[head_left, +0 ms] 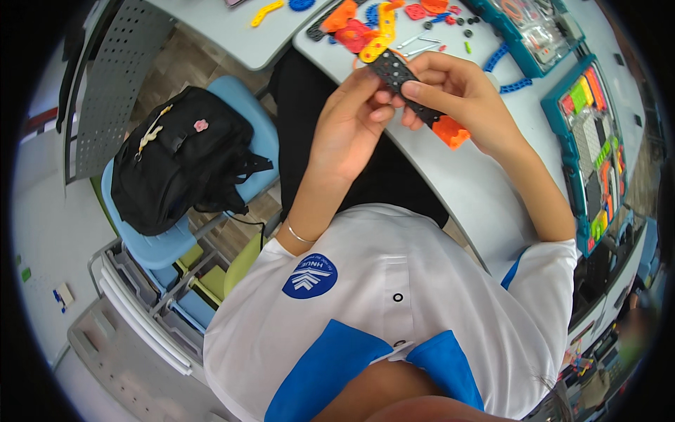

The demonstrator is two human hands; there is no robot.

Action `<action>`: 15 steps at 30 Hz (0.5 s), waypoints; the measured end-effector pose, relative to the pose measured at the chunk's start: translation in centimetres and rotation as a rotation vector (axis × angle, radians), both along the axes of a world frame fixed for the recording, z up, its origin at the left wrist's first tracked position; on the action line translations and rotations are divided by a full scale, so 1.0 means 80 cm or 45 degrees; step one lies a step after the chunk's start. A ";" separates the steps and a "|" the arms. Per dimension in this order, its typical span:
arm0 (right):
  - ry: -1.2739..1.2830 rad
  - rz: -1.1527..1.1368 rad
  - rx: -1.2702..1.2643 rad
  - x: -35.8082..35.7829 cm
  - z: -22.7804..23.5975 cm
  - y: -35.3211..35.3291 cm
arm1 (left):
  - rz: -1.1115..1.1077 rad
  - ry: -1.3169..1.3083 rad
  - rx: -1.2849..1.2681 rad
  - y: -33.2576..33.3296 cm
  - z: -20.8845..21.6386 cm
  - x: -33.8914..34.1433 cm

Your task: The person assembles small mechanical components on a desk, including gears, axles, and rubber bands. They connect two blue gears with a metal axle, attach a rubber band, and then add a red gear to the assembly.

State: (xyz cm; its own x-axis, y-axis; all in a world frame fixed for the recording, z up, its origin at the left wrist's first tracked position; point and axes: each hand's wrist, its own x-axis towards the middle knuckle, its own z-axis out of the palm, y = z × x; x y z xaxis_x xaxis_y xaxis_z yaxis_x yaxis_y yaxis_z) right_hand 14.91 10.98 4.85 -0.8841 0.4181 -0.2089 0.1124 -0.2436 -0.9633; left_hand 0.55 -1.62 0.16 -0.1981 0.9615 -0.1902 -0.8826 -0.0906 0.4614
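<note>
Both hands up over the near edge of the tabletop (503, 197), one built piece between them. We log it as a black perforated plate (392, 70), with a yellow piece (376, 49) at its far-left end and an orange piece (451, 132) at its near-right end.

Long axis: slantwise, far left to near right, crossing the space between the two hands. The plate lies straight off the fingertips of the right hand (470, 102), on that hand's left. Right grip is closed: thumb laid across the upper face near the middle of the plate, other fingers curled around and partly hidden behind it.

Left hand (344, 130) sits on the other side, fingers half curled, tips at the plate's near-left edge, toward the yellow end. Whether this grip pinches or only steadies, we cannot tell; the contact is partly covered.

Nearer hand, by our reading: right for the orange end, left for the yellow end. We judge that any work at the yellow end falls to the left fingers, with the right as anchor.

Beyond the hands: loose metal rods (420, 49), a blue curved piece (497, 58), and an open teal case (555, 119) to the right.
</note>
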 end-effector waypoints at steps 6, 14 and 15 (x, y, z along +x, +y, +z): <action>0.015 -0.061 0.027 0.002 0.001 -0.004 | 0.098 0.121 -0.110 -0.001 0.009 0.012; 0.043 -0.124 0.162 0.000 -0.002 -0.011 | 0.114 0.235 -0.157 -0.006 0.011 0.019; 0.053 -0.125 0.159 0.000 -0.004 -0.012 | 0.092 0.224 -0.149 -0.006 0.008 0.017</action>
